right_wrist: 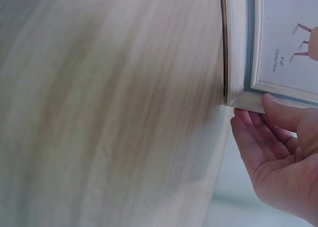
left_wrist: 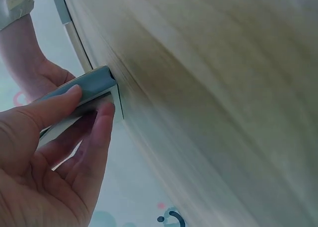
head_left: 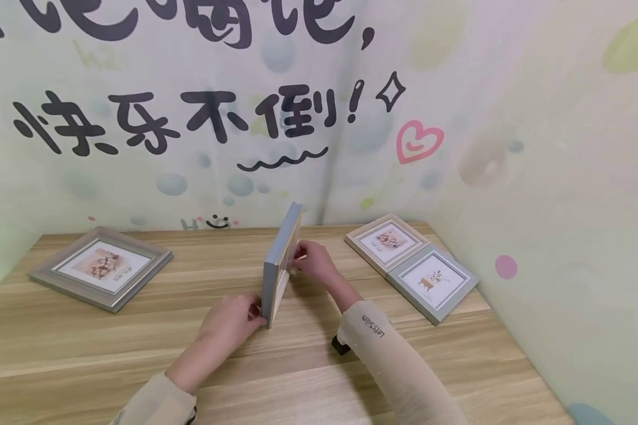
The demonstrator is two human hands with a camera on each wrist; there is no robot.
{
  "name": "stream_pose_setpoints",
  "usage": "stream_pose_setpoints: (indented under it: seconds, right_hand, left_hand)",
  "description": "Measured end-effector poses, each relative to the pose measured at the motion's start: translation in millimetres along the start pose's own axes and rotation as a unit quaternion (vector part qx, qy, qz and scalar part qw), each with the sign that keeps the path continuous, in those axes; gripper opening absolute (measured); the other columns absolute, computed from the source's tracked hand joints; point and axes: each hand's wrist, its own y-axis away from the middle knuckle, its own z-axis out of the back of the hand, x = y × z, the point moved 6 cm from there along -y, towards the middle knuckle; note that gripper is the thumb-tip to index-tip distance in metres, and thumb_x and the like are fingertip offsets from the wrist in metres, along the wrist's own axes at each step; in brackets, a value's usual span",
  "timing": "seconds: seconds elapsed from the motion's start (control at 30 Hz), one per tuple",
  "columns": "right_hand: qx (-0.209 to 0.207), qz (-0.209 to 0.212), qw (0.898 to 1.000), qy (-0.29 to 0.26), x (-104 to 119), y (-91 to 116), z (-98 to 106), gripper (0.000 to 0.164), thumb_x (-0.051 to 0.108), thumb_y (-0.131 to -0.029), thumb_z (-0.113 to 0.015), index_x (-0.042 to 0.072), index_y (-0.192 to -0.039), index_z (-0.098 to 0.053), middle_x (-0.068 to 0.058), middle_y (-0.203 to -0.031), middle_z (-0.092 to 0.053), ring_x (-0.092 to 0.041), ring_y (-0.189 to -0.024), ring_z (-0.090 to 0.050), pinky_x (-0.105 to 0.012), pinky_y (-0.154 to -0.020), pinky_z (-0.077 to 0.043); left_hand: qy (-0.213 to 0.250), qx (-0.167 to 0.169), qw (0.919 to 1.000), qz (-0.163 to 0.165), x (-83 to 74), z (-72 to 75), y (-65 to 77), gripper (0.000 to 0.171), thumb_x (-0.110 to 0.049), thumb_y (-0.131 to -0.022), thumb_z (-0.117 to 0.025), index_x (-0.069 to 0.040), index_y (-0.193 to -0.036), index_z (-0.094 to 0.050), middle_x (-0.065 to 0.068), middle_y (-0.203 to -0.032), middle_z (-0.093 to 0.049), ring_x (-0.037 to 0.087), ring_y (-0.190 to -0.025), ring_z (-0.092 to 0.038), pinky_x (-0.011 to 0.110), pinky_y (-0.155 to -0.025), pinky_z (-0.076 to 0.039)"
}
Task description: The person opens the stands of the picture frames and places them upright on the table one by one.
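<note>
A picture frame (head_left: 283, 260) stands upright on its edge on the wooden table, with a blue-grey outer side and a cream face turned right. At its near lower end my left hand (head_left: 234, 321) pinches the edge; in the left wrist view, the thumb of the left hand (left_wrist: 54, 152) lies on the blue side and the fingers are on the other face. My right hand (head_left: 316, 262) holds the far end. The right wrist view shows the right hand (right_wrist: 278, 152) with its thumb at the cream border of the frame (right_wrist: 251, 95), fingers behind; a printed size label is visible inside.
On the left of the table (head_left: 191, 372) lies a grey-brown frame (head_left: 103, 268) with a flower picture. Toward the right lie a beige frame (head_left: 385, 239) and a grey-green frame (head_left: 433, 283), touching at their edges. A wall with large lettering (head_left: 207, 115) rises behind.
</note>
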Motion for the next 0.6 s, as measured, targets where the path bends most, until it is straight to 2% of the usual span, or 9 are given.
stream_pose_setpoints:
  seconds: [0.2, 0.37, 0.6]
  right_hand:
    - [0.005, -0.012, 1.0, -0.003, 2.1, 0.3, 1.1, 0.012, 0.005, -0.086, -0.074, 0.001, -0.085, -0.063, -0.013, -0.1, -0.073, -0.015, -0.086, -0.062, -0.016, -0.064, -0.047]
    - [0.005, -0.014, 1.0, 0.002, 3.1, 0.4, 1.1, 0.011, 0.005, -0.086, -0.074, 0.001, -0.086, -0.063, -0.012, -0.1, -0.073, -0.015, -0.086, -0.061, -0.016, -0.065, -0.046]
    - [0.006, -0.011, 1.0, 0.003, 1.1, -0.2, 1.0, 0.012, 0.005, -0.086, -0.074, 0.002, -0.085, -0.063, -0.012, -0.097, -0.072, -0.014, -0.084, -0.059, -0.016, -0.065, -0.046]
  left_hand:
    - [0.033, 0.018, 0.9993, 0.003, 2.3, -5.1, -5.3, 0.031, -0.012, -0.081, -0.08, 0.0, -0.107, -0.07, 0.008, -0.094, -0.076, 0.018, -0.084, -0.071, 0.038, -0.076, -0.061]
    - [0.049, 0.026, 0.9984, 0.004, 4.1, -9.3, -7.3, 0.035, -0.01, -0.08, -0.08, 0.002, -0.111, -0.069, 0.011, -0.095, -0.076, 0.019, -0.084, -0.072, 0.038, -0.077, -0.061]
    - [0.053, 0.014, 0.9982, -0.026, 1.0, -7.9, -7.2, 0.071, -0.003, -0.078, -0.08, -0.001, -0.141, -0.049, 0.017, -0.117, -0.071, 0.019, -0.083, -0.071, 0.039, -0.075, -0.06]
